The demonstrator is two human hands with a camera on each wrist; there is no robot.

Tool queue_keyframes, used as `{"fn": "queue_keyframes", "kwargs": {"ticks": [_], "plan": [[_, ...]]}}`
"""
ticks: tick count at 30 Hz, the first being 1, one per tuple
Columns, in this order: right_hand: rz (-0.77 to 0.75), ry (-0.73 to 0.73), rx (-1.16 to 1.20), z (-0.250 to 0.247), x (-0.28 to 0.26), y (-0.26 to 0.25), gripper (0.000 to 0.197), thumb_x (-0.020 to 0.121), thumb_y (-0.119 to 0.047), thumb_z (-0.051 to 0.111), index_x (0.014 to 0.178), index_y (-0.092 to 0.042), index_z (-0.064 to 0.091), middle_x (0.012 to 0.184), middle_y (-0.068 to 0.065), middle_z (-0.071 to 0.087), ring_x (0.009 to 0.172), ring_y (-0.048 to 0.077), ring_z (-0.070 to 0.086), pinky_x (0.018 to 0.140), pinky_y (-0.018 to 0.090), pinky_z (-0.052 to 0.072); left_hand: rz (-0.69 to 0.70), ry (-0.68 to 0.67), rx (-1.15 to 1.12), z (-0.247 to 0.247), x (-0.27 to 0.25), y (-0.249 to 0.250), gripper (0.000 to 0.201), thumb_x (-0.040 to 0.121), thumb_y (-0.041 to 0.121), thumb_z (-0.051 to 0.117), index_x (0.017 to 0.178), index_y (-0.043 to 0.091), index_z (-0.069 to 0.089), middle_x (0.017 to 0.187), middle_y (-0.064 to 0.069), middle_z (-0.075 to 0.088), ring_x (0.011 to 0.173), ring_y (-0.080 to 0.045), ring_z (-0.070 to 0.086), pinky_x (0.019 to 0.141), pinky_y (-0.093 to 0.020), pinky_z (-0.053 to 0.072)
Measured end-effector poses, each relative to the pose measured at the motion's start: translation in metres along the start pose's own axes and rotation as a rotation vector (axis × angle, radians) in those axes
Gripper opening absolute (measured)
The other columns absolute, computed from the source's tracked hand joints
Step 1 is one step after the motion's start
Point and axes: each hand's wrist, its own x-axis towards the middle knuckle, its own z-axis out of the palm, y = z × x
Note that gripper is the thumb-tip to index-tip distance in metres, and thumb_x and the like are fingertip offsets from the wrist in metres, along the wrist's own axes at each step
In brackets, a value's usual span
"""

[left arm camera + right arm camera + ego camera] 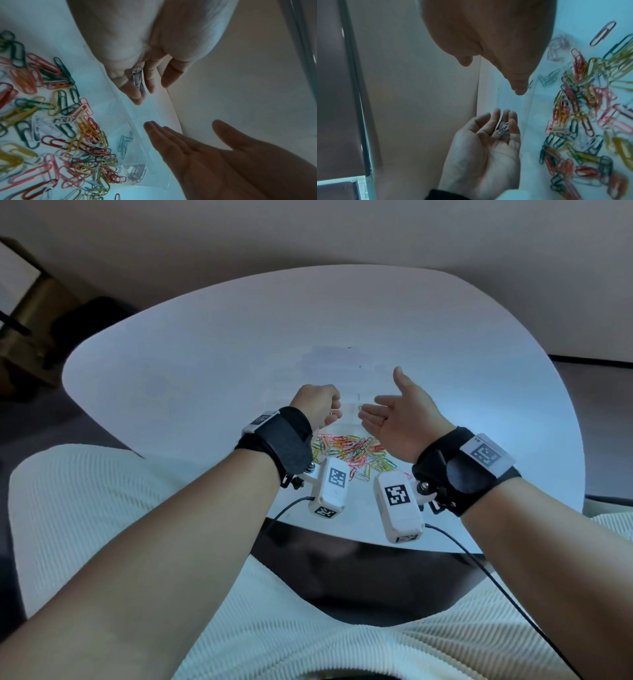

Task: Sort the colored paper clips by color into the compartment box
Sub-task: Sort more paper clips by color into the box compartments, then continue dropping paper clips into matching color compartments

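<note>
A mixed heap of colored paper clips (349,453) lies on the white table (205,354), just before my wrists. Beyond it stands the clear compartment box (135,116), faint in the head view; one cell holds light blue clips (124,143), another greyish clips (137,174). My left hand (334,407) hovers over the box with fingers cupped round a few white clips (137,77), which show on its fingers in the right wrist view as white clips (502,129). My right hand (376,407) floats beside it, palm up, fingers straight and holding nothing.
The table's near edge (342,539) runs just behind my wrists, with my lap in ribbed white cloth below. A lone red clip (602,33) lies apart from the heap. Dark furniture (30,330) stands off the table's far left.
</note>
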Motion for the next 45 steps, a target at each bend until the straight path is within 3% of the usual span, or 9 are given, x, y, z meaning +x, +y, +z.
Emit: {"fn": "queue_keyframes", "kwargs": {"ticks": [3,11,15,19,23,26,30,36,45], "plan": [[-0.035,0.02,-0.036,-0.016,-0.006,0.003,0.07,0.098,-0.051,0.044,0.144,0.0,0.034,0.134,0.022,0.053,0.123,0.031,0.054,0.107,0.037,0.043,-0.038,-0.033,-0.07,0.001,0.004,-0.005,0.016,0.096,0.012,0.049,0.104,-0.001,0.053,0.102,-0.014,0.051,0.093,-0.028,0.055,0.09,-0.031,0.05],[-0.046,-0.009,-0.02,-0.031,-0.021,0.015,0.046,0.101,-0.045,0.044,0.109,-0.003,0.061,0.106,0.02,0.071,0.095,0.032,0.071,0.088,0.037,0.057,-0.024,-0.074,-0.171,0.001,0.001,-0.01,0.029,0.098,0.021,0.05,0.123,0.005,0.053,0.137,-0.011,0.047,0.126,-0.029,0.047,0.103,-0.037,0.044],[-0.062,-0.013,-0.099,-0.03,-0.023,0.02,0.038,0.1,-0.04,0.048,0.103,-0.005,0.063,0.092,0.015,0.073,0.084,0.031,0.071,0.08,0.037,0.059,0.016,-0.077,-0.136,-0.001,-0.004,-0.009,0.017,0.099,0.017,0.049,0.113,0.009,0.053,0.124,-0.01,0.049,0.119,-0.026,0.049,0.1,-0.032,0.044],[-0.067,-0.011,-0.164,-0.029,-0.022,0.026,0.032,0.1,-0.035,0.05,0.1,-0.005,0.063,0.083,0.013,0.072,0.073,0.027,0.07,0.073,0.035,0.06,0.072,-0.091,-0.081,-0.007,-0.007,-0.007,0.035,0.101,0.016,0.044,0.134,0.006,0.049,0.116,-0.005,0.05,0.12,-0.025,0.049,0.103,-0.03,0.042],[-0.06,-0.015,-0.229,-0.03,-0.02,0.029,0.029,0.099,-0.032,0.051,0.101,-0.006,0.063,0.079,0.011,0.071,0.069,0.025,0.069,0.07,0.034,0.059,0.102,-0.082,-0.033,-0.013,-0.01,-0.003,0.035,0.1,0.014,0.045,0.134,0.007,0.05,0.12,-0.006,0.05,0.124,-0.028,0.049,0.103,-0.032,0.045],[-0.097,0.002,-0.388,-0.034,-0.018,0.032,0.021,0.098,-0.024,0.053,0.102,-0.006,0.063,0.078,0.009,0.069,0.063,0.021,0.065,0.063,0.031,0.056,0.216,-0.031,0.179,-0.017,-0.013,-0.011,0.024,0.095,0.01,0.049,0.116,0.012,0.061,0.106,-0.006,0.059,0.1,-0.023,0.06,0.086,-0.032,0.055],[-0.265,0.071,-0.879,-0.046,-0.008,0.042,0.009,0.09,-0.015,0.065,0.095,-0.008,0.07,0.075,0.001,0.069,0.061,0.016,0.063,0.057,0.026,0.051,0.375,-0.012,0.647,-0.018,-0.024,-0.034,0.016,0.083,0.009,0.059,0.09,0.021,0.066,0.081,0.002,0.065,0.069,-0.014,0.062,0.063,-0.025,0.051],[-0.4,0.147,-1.52,-0.055,0.007,0.067,0.013,0.083,-0.027,0.073,0.094,-0.02,0.076,0.091,-0.001,0.071,0.084,0.017,0.063,0.078,0.027,0.051,0.444,-0.233,1.325,-0.015,-0.025,-0.073,0.007,0.083,0.025,0.064,0.089,0.03,0.063,0.085,0.013,0.06,0.085,-0.015,0.06,0.074,-0.029,0.05],[-0.431,0.248,-1.697,-0.065,0.012,0.08,0.016,0.088,-0.034,0.062,0.097,-0.027,0.072,0.097,0.001,0.07,0.084,0.022,0.062,0.071,0.028,0.049,0.587,-0.29,1.495,-0.01,-0.017,-0.088,0.025,0.092,0.027,0.059,0.116,0.029,0.064,0.115,0.006,0.058,0.109,-0.017,0.054,0.078,-0.029,0.042]]}}
